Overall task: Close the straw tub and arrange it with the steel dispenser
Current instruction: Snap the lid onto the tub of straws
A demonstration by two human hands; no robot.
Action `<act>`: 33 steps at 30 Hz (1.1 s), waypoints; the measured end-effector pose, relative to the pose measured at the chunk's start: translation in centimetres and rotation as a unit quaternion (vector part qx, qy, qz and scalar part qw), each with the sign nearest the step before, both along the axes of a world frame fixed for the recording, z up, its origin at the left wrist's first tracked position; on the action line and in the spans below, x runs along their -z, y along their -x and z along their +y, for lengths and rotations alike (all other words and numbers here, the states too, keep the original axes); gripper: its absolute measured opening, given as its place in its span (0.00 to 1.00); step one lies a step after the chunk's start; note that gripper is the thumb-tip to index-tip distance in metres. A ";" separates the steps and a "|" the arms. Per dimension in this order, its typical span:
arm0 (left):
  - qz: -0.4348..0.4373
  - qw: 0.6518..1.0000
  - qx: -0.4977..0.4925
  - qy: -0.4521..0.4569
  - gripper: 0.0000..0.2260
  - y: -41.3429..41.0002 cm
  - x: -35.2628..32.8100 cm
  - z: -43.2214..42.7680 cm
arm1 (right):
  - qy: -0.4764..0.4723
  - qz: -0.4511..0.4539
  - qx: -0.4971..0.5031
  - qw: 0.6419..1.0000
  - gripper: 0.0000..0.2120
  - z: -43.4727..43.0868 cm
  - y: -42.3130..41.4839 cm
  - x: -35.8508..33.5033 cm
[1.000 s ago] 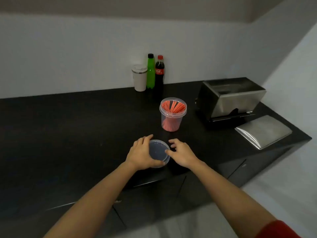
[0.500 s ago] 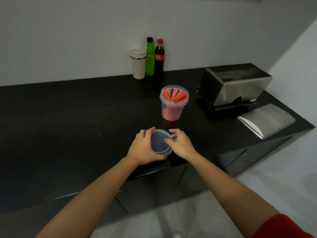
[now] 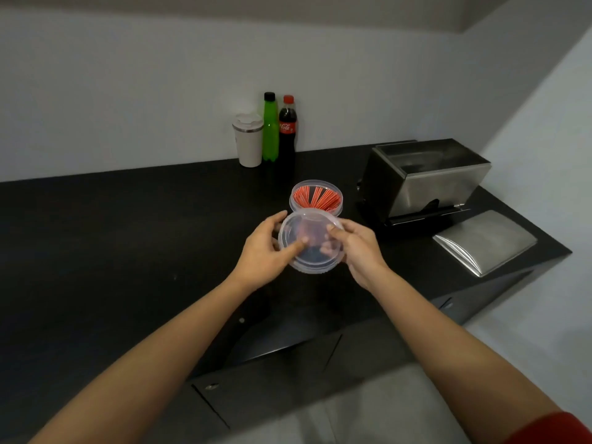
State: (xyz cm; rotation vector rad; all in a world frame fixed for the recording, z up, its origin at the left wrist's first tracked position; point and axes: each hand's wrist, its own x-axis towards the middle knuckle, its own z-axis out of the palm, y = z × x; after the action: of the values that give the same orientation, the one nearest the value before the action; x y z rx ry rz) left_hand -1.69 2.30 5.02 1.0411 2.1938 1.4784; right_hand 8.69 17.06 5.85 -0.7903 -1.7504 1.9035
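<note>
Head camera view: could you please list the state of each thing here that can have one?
Straw tub: open, upright, holding red straws.
Clear lid: off the tub, held between both hands.
Left hand: gripping the lid.
Right hand: gripping the lid.
Steel dispenser: top open.
Steel cover: lying on the counter.
Green bottle: capped.
Cola bottle: capped.
Tumbler: lidded.

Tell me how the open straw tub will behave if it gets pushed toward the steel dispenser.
The straw tub looks like thin clear plastic holding only straws, so probably light and easy to slide. It stands upright and unlidded, so a high push might tip it and spill straws. Likely it flexes if squeezed.
</note>
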 end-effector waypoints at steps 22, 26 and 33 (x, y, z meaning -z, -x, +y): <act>0.064 0.978 -0.186 0.066 0.12 6.3 -3.7 10.8 | -0.340 -0.101 -0.054 0.933 0.14 11.6 8.1 -1.8; 0.074 0.977 -0.176 0.093 0.12 6.7 -3.3 11.2 | -0.361 -0.113 -0.046 0.925 0.13 11.9 8.8 -0.6; 0.063 0.976 -0.175 0.117 0.12 7.8 -3.3 11.5 | -0.375 -0.132 -0.051 0.916 0.12 12.1 10.1 -0.1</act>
State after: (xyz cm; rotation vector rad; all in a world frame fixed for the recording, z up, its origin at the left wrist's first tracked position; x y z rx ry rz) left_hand -9.50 13.79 8.30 0.7157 2.6734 1.2673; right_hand -1.38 29.19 5.99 -0.6712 -2.4754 1.0298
